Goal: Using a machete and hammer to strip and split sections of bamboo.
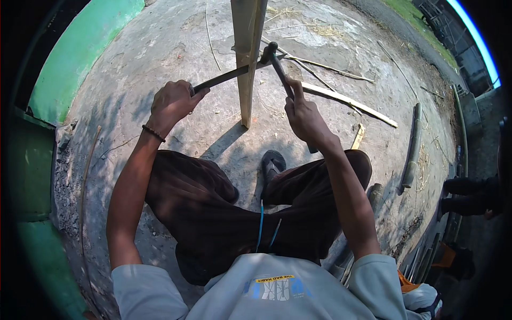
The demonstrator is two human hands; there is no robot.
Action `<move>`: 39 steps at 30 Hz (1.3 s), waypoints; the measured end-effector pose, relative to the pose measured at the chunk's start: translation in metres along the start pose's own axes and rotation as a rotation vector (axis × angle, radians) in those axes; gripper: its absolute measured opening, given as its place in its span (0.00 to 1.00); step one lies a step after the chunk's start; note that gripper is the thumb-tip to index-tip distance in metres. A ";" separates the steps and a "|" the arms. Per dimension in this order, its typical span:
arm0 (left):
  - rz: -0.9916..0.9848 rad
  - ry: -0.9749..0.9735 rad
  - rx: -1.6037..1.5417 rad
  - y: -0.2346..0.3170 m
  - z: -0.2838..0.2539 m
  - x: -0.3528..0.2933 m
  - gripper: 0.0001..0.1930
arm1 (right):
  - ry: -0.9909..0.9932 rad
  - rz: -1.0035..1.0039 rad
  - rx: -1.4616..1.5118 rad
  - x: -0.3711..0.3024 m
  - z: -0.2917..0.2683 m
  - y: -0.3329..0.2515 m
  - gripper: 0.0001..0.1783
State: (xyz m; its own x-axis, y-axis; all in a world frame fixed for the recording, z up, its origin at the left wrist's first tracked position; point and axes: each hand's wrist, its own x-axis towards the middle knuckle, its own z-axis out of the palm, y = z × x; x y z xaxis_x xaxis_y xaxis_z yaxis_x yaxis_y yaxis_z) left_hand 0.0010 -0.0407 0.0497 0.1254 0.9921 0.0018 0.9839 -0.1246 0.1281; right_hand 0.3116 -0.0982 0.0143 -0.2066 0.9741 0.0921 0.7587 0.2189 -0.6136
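Note:
My left hand (175,102) is closed round the handle of a long-bladed knife, like a machete (221,78). Its dark blade runs to the right across an upright length of bamboo (246,96), which looks split, and the tip comes out on the far side. In my right hand (308,116) is a hammer (281,72), gripped by its handle. The hammer's head is at the knife's tip, just right of the bamboo; whether they touch I cannot tell. The bamboo's lower end meets the ground in front of my feet; its top leaves the view.
Split strips (349,102) and thin sticks lie on the rough concrete ground ahead and to the right. A round bamboo pole (413,146) lies farther right. A green wall (80,58) bounds the left side. Part of another person (469,194) shows at the right edge.

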 end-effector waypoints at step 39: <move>-0.114 -0.268 -0.014 -0.024 0.027 0.010 0.35 | 0.528 -0.194 0.276 0.016 -0.014 -0.037 0.10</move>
State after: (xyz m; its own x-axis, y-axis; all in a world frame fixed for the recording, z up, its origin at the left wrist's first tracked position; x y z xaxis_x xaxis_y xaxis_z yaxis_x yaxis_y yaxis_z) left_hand -0.0181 -0.0279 0.0195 0.0447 0.9603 -0.2752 0.9920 -0.0101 0.1259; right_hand 0.2891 -0.0902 0.0498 0.0619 0.8301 0.5542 0.5360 0.4407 -0.7201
